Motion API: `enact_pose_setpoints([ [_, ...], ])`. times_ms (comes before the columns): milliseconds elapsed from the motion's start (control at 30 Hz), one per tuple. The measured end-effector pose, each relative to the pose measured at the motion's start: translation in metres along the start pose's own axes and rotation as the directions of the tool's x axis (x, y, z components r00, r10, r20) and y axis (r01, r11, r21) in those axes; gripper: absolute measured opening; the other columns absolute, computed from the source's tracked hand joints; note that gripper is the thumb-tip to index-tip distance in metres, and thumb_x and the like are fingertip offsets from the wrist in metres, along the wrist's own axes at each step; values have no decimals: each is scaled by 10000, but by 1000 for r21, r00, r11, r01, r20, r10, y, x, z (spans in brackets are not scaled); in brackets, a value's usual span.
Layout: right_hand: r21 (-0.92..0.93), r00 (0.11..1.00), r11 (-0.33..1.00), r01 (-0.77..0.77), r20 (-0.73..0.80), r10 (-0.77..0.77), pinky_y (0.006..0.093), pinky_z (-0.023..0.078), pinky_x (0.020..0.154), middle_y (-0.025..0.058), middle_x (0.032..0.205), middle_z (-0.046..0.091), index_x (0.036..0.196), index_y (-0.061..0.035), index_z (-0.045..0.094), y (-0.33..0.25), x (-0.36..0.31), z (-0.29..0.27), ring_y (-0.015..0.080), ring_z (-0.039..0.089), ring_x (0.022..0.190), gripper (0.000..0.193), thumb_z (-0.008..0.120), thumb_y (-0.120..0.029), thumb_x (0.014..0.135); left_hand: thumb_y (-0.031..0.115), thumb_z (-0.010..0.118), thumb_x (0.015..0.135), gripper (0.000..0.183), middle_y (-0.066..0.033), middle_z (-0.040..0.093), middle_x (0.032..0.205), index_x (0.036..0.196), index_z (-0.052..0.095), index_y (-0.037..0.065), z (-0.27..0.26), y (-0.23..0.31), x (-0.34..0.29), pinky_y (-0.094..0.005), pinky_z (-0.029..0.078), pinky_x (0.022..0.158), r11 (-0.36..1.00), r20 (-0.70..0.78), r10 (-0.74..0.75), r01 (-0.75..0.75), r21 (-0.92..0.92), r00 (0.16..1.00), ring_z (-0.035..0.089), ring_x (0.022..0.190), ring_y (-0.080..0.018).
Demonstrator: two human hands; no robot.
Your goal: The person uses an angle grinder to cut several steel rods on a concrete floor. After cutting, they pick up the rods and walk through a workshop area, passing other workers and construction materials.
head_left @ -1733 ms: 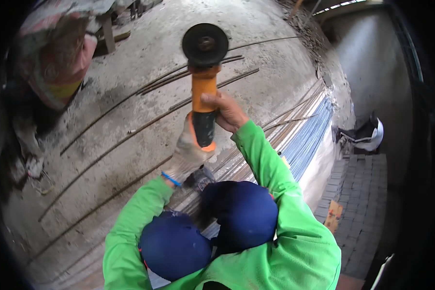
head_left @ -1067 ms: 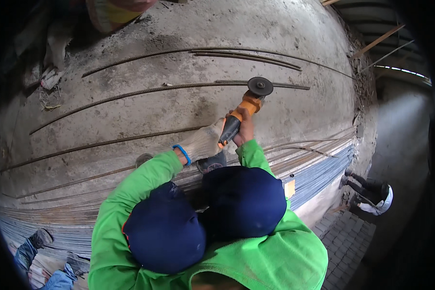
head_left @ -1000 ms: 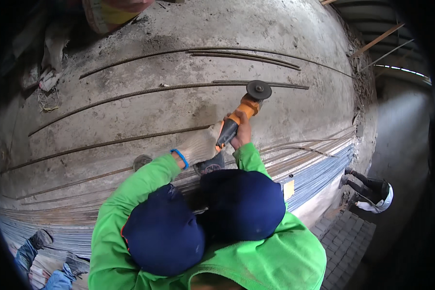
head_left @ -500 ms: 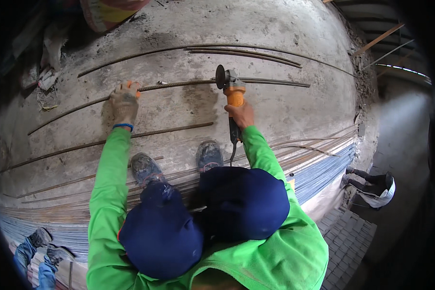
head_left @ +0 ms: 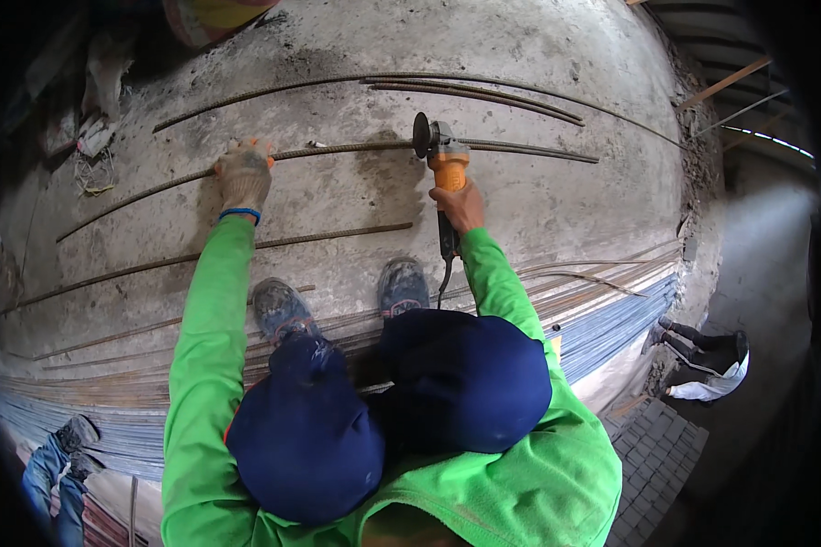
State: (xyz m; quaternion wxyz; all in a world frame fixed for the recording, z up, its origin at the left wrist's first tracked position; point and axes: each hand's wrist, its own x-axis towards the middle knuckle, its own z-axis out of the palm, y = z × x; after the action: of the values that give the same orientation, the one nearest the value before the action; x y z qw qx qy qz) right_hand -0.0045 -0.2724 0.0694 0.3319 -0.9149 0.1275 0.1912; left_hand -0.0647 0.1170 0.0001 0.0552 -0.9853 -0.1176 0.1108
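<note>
My left hand (head_left: 244,178), in a worn work glove with orange at the fingertips, is closed around a long ribbed steel rebar (head_left: 342,149) low over the concrete floor. My right hand (head_left: 461,208), which looks bare, grips the orange and black body of an angle grinder (head_left: 449,170). Its dark cutting disc (head_left: 420,135) stands edge-on across the rebar, to the right of my left hand. Whether disc and steel touch I cannot tell. No sparks show. Beyond the grinder head, thin bars (head_left: 538,153) continue to the right. A black cord (head_left: 445,278) trails from the handle toward me.
More rebars (head_left: 274,98) lie farther out, and another (head_left: 337,235) runs nearer my shoes (head_left: 403,284). Behind my feet are stacked long bars (head_left: 602,314). One person's legs (head_left: 50,469) show at lower left; another person (head_left: 707,360) bends at right beside grey blocks (head_left: 652,456).
The whole view has shifted slightly, with the floor and bars sitting a little higher. Both hands keep their grips, and the grinder stays at the same rebar. The person at right has moved an arm.
</note>
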Motion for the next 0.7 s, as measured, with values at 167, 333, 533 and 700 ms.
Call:
enact_pose_setpoints([
  [167, -11, 1000, 1000, -18, -9, 17, 354, 540, 661, 123, 783, 701, 988, 17, 640, -8, -3, -1, 225, 684, 681, 487, 787, -316, 666, 448, 491, 1036, 488, 22, 443, 1560, 1503, 464, 310, -4, 0, 11, -515, 558, 925, 989, 266, -106, 74, 129, 958, 459, 1377, -254],
  [333, -57, 1000, 998, -16, -23, 15, 369, 540, 684, 137, 819, 710, 1003, 16, 643, 12, 6, -1, 247, 685, 711, 514, 792, -337, 660, 421, 519, 1030, 465, 14, 470, 1536, 1478, 492, 300, -12, 9, 9, -514, 570, 899, 993, 242, -96, 77, 86, 966, 492, 1349, -260],
  [533, -66, 1000, 998, 12, -12, -13, 418, 543, 745, 187, 877, 722, 1053, 17, 654, 11, 6, 6, 330, 707, 797, 568, 778, -370, 656, 335, 543, 1024, 432, 9, 499, 1509, 1452, 524, 280, -5, -1, 9, -526, 575, 848, 993, 226, -104, 88, 77, 969, 555, 1283, -263],
  [700, -73, 1000, 997, -5, 10, 6, 419, 542, 763, 192, 897, 724, 1065, 15, 652, 15, 8, 2, 335, 707, 807, 575, 780, -372, 660, 222, 578, 1006, 381, -26, 524, 1478, 1387, 592, 226, -27, 6, 3, -517, 572, 825, 995, 203, -99, 101, -1, 974, 591, 1239, -282],
])
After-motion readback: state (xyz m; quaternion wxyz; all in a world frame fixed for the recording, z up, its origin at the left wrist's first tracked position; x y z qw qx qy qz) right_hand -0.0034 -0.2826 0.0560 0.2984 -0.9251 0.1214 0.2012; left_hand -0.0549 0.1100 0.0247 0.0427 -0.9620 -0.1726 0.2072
